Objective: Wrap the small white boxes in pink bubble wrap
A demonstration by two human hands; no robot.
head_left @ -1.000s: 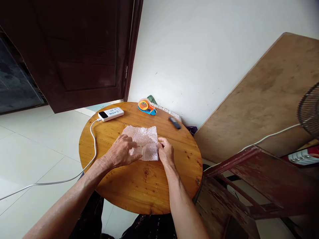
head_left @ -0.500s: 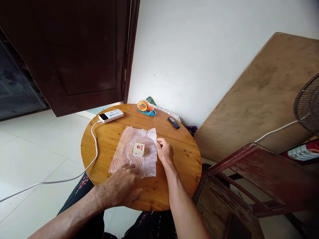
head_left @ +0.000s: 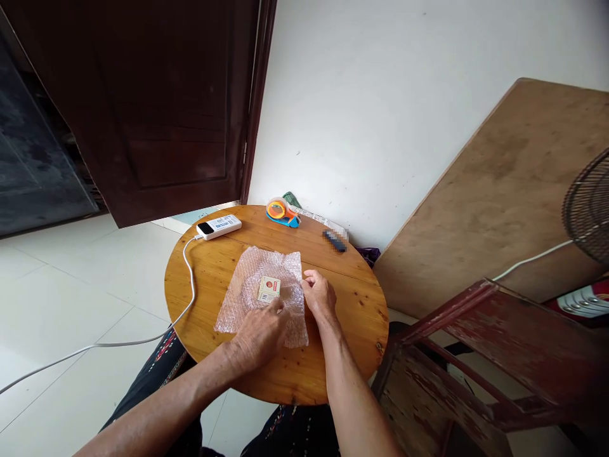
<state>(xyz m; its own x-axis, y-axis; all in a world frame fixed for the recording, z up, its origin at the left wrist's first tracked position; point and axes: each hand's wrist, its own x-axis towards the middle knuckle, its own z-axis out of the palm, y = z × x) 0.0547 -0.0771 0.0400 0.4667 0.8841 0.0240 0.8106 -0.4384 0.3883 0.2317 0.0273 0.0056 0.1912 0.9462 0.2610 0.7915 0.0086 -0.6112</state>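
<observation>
A small cream box (head_left: pixel 269 287) with a red mark lies on a sheet of bubble wrap (head_left: pixel 247 270). My left hand (head_left: pixel 261 333) is over the near part of the sheet, its fingers curled in at the box's lower right corner. Whether those fingers touch the box or grip something is hidden by the hand itself. At the right edge of the sheet, my right hand (head_left: pixel 320 295) has thumb and fingers pinched together on the bubble wrap.
Along the back of the round wooden table (head_left: pixel 352 311) are an orange and blue tape dispenser (head_left: pixel 283 212), a blurred dark phone-like object (head_left: pixel 335 240) and a white device (head_left: pixel 219 226) with a cable (head_left: pixel 191 279). A worn wooden chair (head_left: pixel 514 355) stands at the right.
My left hand has moved up and right over the bubble wrap to the box, its fingers curling in. My right hand stays at the sheet's right edge. The whole view has shifted slightly.
</observation>
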